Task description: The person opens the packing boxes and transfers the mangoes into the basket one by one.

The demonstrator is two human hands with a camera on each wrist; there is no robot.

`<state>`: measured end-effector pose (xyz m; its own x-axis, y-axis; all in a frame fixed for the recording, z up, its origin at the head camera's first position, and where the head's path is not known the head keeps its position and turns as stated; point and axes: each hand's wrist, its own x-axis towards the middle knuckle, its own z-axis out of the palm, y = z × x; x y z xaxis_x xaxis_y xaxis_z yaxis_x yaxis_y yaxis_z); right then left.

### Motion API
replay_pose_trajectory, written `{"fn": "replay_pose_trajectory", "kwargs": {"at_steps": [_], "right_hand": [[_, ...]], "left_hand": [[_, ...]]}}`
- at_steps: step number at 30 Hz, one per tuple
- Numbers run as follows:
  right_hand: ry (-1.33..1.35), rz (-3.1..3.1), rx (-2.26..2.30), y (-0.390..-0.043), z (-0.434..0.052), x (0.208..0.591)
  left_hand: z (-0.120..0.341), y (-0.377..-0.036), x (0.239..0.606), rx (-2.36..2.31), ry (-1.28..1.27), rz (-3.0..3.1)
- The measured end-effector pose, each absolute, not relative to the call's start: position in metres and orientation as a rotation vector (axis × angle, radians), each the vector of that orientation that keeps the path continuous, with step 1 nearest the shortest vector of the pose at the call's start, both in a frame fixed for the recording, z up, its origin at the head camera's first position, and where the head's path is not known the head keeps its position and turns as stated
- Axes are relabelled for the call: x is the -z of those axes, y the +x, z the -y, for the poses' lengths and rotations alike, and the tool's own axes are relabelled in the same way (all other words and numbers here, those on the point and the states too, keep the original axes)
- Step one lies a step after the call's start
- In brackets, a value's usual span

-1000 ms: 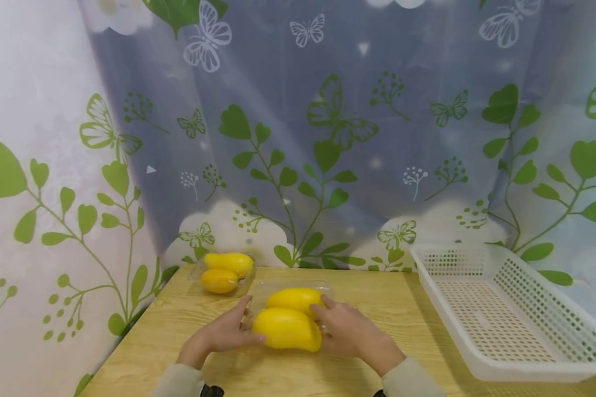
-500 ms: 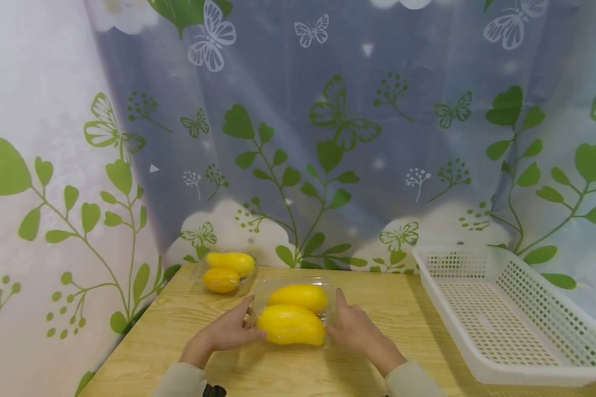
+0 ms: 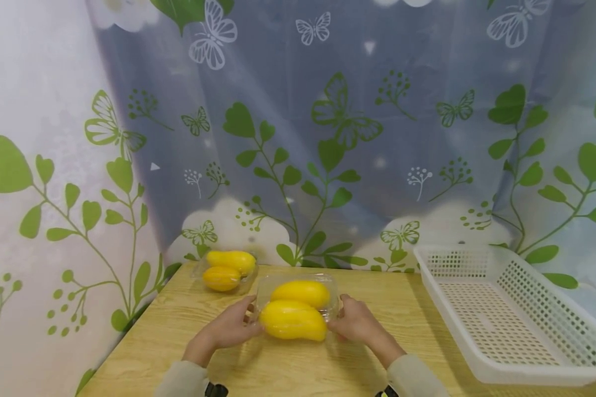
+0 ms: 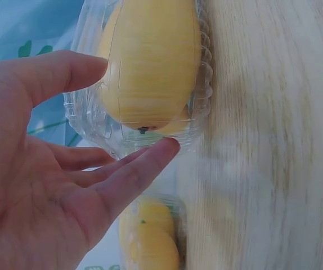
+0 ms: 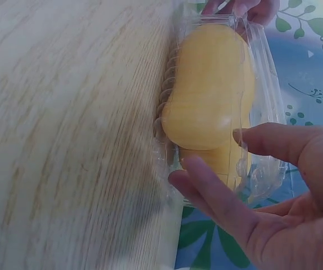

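Note:
A clear plastic box [image 3: 298, 275] sits on the wooden table between my hands. Inside lie two yellow mangoes, a front mango [image 3: 293, 320] and a rear mango [image 3: 300, 293], side by side. My left hand [image 3: 225, 328] holds the box's left end; in the left wrist view its thumb is on the near wall and its other fingers reach round the end. At the opposite end, my right hand [image 3: 360, 325] grips the corner, thumb and fingers spread around the clear plastic, as the right wrist view shows. Part of each hand's fingers is hidden behind the box.
Behind to the left stands a second clear box with two yellow fruits [image 3: 222, 278]. A large white perforated basket [image 3: 447, 317] occupies the table's right side. A patterned cloth [image 3: 288, 138] with butterflies and leaves hangs behind the table [image 3: 377, 298].
My right hand has come off the mangoes and drawn back to the box's right end, uncovering the rear mango. The box has shifted slightly away from me. My left hand keeps its place on it.

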<state>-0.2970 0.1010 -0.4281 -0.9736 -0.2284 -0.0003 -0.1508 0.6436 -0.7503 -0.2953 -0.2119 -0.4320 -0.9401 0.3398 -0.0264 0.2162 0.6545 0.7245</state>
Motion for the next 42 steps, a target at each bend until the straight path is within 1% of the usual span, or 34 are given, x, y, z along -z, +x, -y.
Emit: {"fn": "replay_pose_trajectory", "kwargs": {"at_steps": [20, 31, 39, 42], "right_hand": [[-0.288, -2.811, 1.191, -0.303, -0.104, 0.429], [-0.393, -2.89, 1.149, -0.3, -0.107, 0.432], [-0.347, -2.864, 1.172, -0.303, -0.111, 0.432], [-0.333, -2.855, 1.182, -0.303, -0.112, 0.432]], "left_hand": [[0.198, -0.296, 0.432, -1.117, 0.481, -2.834], [0.205, -0.297, 0.437, -1.244, 0.484, -2.815], [0.203, -0.298, 0.439, -1.321, 0.334, -2.78], [0.203, -0.299, 0.44, -1.376, 0.317, -2.741]]}}
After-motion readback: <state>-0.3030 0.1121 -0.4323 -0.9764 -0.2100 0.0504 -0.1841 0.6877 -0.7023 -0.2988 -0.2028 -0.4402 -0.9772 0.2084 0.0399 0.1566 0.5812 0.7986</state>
